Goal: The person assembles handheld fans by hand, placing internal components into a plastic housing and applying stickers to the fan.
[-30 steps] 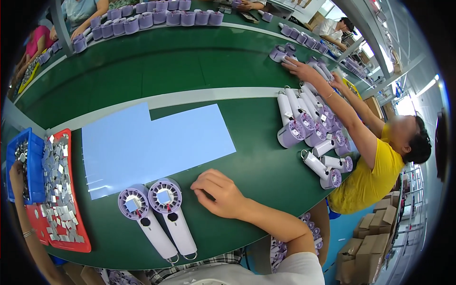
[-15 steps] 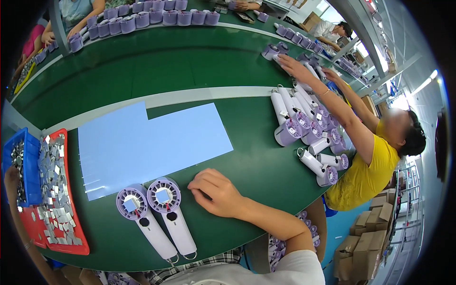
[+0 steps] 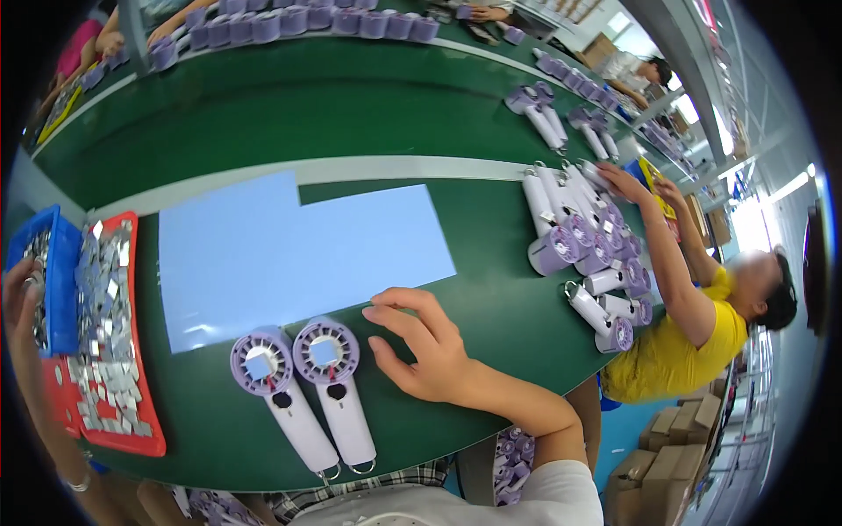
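My right hand [image 3: 424,346] rests over the green table with its fingers spread, holding nothing, just right of two handheld fans. The left fan [image 3: 262,364] and the right fan [image 3: 326,352] lie side by side, white handles toward me. Each round lavender head bears a light blue square at its centre. At the far left my left hand [image 3: 19,294] is at the blue bin [image 3: 61,294] of small metal parts, its fingers curled; what they hold is hidden. Beside the bin, a red tray [image 3: 151,421] carries many thin silvery plates. A large light blue sheet [image 3: 263,254] lies beyond the fans.
Several more fans [image 3: 553,250] are grouped at the right. Near them a co-worker in a yellow shirt [image 3: 658,359] reaches over the table. A pale raised strip [image 3: 351,175] crosses behind the sheet. Rows of lavender fans [image 3: 263,26] line the far side, and cardboard boxes [image 3: 667,456] stand at lower right.
My right hand has lifted slightly and its fingers have spread. My left hand has moved up along the blue bin. The co-worker's hands have drawn back from the far fans. The view has shifted.
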Available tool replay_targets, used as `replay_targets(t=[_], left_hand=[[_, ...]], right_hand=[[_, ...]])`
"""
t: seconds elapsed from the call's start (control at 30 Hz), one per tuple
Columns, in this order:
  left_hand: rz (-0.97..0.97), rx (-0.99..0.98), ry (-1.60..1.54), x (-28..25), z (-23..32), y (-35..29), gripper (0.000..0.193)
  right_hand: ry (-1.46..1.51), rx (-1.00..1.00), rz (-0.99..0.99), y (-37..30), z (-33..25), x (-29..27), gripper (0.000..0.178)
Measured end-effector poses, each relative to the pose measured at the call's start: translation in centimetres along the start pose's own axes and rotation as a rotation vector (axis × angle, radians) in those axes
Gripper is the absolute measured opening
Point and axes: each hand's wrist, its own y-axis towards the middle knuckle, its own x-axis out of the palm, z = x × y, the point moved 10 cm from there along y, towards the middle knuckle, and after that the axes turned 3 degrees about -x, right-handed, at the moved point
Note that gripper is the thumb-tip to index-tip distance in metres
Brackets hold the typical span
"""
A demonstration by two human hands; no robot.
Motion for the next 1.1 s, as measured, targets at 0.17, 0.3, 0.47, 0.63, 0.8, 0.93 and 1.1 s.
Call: replay_targets(t=[0.17, 0.3, 0.47, 0.63, 0.8, 0.93, 1.1], left_hand=[[-0.604, -0.273, -0.669, 25.5, 8.6, -12.2, 0.027], [-0.881, -0.704, -0.926, 31.8, 7.9, -18.1, 0.037], [-0.920, -0.760, -1.067, 33.3, 7.9, -19.8, 0.047], [-0.921, -0.782, -1.179, 32.6, 7.8, -20.4, 0.046], [-0.927, -0.869, -1.273, 32.1, 7.9, -21.6, 0.044], [-1.002, -0.866, -1.282, 31.9, 8.3, -22.0, 0.043], [-0.960, -0.750, -1.247, 31.7, 8.3, -22.5, 0.029]], right_hand=[[-0.041, -0.259, -0.097, 3.5, -8.4, 1.1, 0.035], [-0.270, -0.194, -0.305, 3.4, -10.1, 3.6, 0.030], [-0.247, -0.053, -0.525, 3.4, -9.0, 4.6, 0.037], [-0.113, 0.083, -0.579, 3.3, -7.5, 4.7, 0.040], [0.116, 0.360, -0.608, 1.8, -5.9, 4.4, 0.043], [0.285, 0.223, -0.629, 3.1, -5.6, 4.2, 0.043], [0.014, 0.280, -0.334, 4.0, -2.1, 1.3, 0.049]])
